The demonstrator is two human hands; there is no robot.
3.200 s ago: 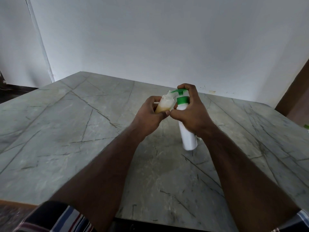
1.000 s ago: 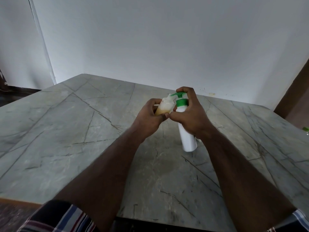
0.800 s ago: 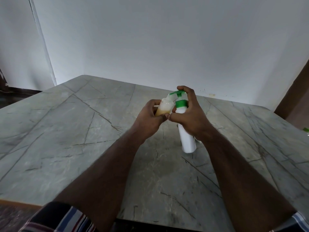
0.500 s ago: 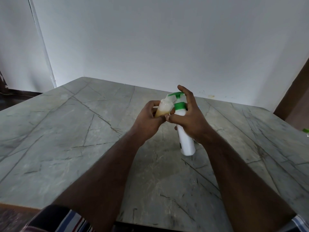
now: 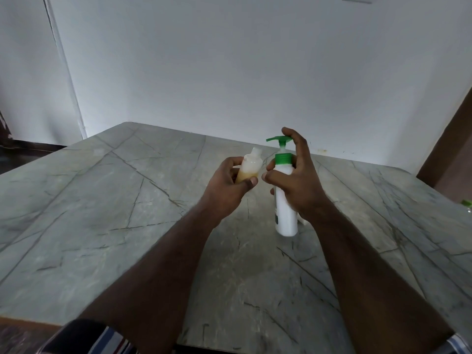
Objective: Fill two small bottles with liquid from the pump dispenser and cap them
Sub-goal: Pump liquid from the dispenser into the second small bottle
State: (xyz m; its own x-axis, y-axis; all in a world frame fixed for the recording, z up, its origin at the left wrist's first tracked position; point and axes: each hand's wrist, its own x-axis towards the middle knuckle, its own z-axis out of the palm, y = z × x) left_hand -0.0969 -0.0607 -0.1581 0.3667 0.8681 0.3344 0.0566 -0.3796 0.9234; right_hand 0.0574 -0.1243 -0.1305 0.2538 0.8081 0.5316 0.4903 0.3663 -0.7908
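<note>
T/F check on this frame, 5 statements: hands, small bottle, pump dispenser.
1. The left hand grips the small bottle. True.
2. The small bottle has its cap on. False: its neck is open, with no cap on it.
3. The pump dispenser lies on its side on the table. False: it stands on its base, leaning a little, in the right hand.
4. The small bottle holds some yellowish liquid in its lower part. True.
5. The small bottle's mouth sits right under the green spout. False: it is off to the spout's left, clear of it.
</note>
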